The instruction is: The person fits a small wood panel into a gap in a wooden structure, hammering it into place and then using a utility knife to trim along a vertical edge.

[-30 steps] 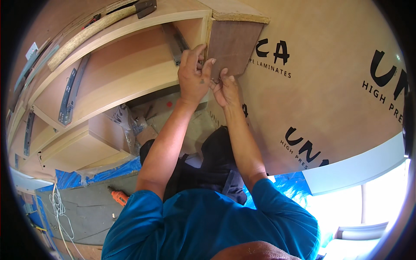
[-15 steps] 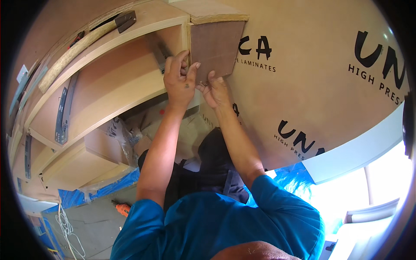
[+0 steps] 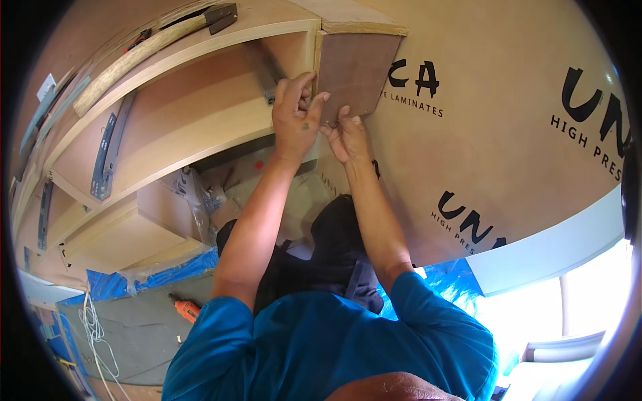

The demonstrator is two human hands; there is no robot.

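A narrow brown wood panel (image 3: 354, 77) fills the gap beside the cabinet's end post, below a thick board edge (image 3: 364, 28). My left hand (image 3: 294, 123) has bent fingers at the seam between post and panel, its thumb near the panel's lower left. At the panel's bottom edge, my right hand (image 3: 349, 139) pinches the lower corner, thumb upward and the other fingers curled beneath. Part of the left fingers' contact is hidden behind the hand. The open wooden cabinet frame (image 3: 200, 107) stands to the left of both hands.
A hammer (image 3: 150, 57) lies on the cabinet top. Metal drawer slides (image 3: 103, 160) are fixed inside the bays. Printed brown sheeting (image 3: 488, 134) covers the right side. On the floor are an orange power tool (image 3: 187, 309), a white cord (image 3: 93, 331) and blue plastic film (image 3: 177, 269).
The view has shifted, so the cabinet, panel and hands appear farther right. Both hands keep nearly the same pose against the panel.
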